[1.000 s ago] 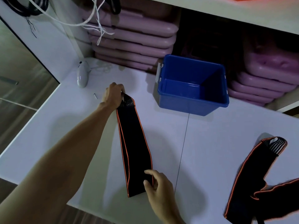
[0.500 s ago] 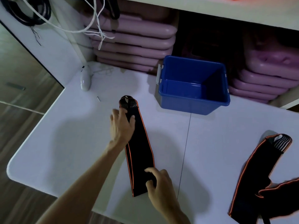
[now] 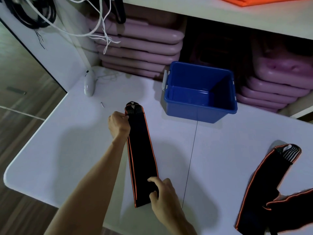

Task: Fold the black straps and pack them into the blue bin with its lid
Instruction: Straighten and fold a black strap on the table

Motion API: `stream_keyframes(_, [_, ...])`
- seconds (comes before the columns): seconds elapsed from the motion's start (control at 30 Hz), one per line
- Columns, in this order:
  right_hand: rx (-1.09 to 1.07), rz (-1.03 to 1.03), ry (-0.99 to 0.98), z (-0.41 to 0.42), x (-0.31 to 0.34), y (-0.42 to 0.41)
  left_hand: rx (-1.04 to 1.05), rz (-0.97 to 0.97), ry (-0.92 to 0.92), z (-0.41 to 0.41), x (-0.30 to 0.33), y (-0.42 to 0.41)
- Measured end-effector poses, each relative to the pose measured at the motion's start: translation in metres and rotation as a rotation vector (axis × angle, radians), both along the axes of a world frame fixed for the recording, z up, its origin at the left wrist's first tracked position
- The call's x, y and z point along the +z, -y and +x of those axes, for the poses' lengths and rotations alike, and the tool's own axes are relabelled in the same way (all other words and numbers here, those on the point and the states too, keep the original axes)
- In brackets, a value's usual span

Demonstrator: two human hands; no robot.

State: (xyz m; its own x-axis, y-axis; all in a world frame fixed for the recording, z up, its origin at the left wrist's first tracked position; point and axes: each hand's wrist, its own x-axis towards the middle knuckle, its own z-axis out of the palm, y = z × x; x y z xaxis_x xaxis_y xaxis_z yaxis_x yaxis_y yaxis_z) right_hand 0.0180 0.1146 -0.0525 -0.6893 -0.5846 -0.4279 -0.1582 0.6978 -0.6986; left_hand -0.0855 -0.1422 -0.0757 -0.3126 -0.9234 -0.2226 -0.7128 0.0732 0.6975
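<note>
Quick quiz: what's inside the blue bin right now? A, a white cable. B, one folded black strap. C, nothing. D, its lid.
C: the blue bin shows only its bare floor, while both black straps lie on the white table.

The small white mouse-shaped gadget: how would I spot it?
Start at the white table and go to its far left corner. The glossy white, rounded gadget lies there against the wall; a tiny loose screw lies nearby.
</note>
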Motion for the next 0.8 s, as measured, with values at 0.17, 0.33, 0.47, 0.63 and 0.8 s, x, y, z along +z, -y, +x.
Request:
stream_keyframes(0.17, [0.002,0.006,0.007,0.0,-0.001,0.0,-0.028,0.05,-0.06,-0.009,0.004,0.01])
stream_keyframes(0.33, [0.013,0.013,-0.003,0.001,0.003,0.001,-0.009,0.125,-0.015,-0.013,-0.001,0.021])
stream_keyframes(0.47, [0.014,0.027,-0.004,0.001,0.007,0.004,0.034,0.235,-0.08,-0.014,0.001,0.022])
stream_keyframes(0.63, [0.049,0.047,0.015,0.002,0.01,0.005,-0.066,0.244,-0.09,-0.015,0.0,0.023])
stream_keyframes(0.8, [0.092,0.076,0.003,0.004,0.009,0.006,-0.06,0.232,-0.098,-0.013,-0.004,0.029])
